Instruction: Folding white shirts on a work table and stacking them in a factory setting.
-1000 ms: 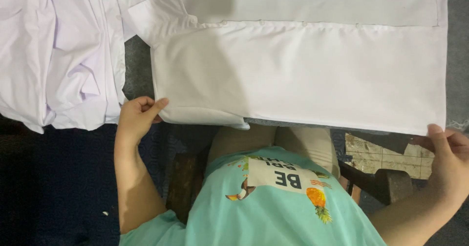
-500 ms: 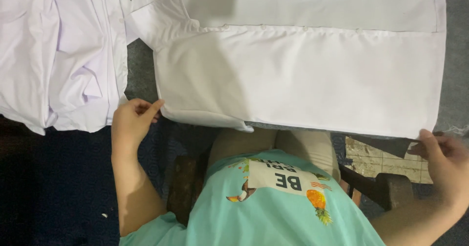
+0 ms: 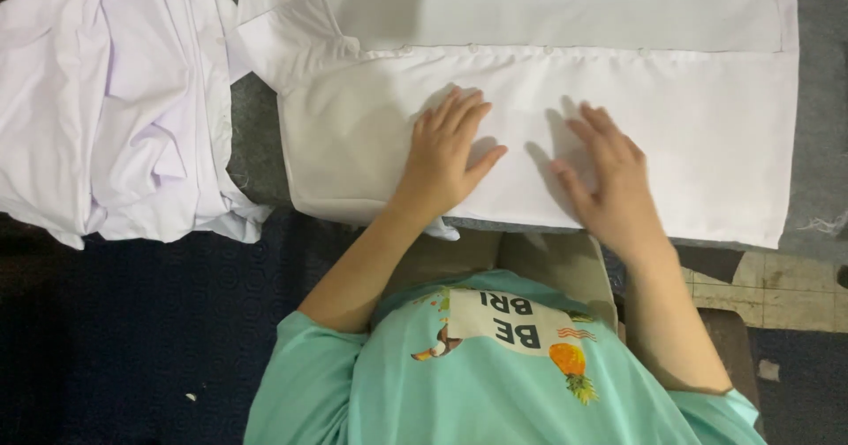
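My left hand [image 3: 446, 153] and right hand [image 3: 605, 175] lie flat and spread on the white shirt [image 3: 689, 118]. Pushing too hard could wrinkle it or slide it off the near edge.

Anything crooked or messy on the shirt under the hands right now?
Mostly tidy: both hands, left hand and right hand, lie flat on the white shirt. A bit of cloth pokes out under its near edge, and the white pile beside it lies crumpled.
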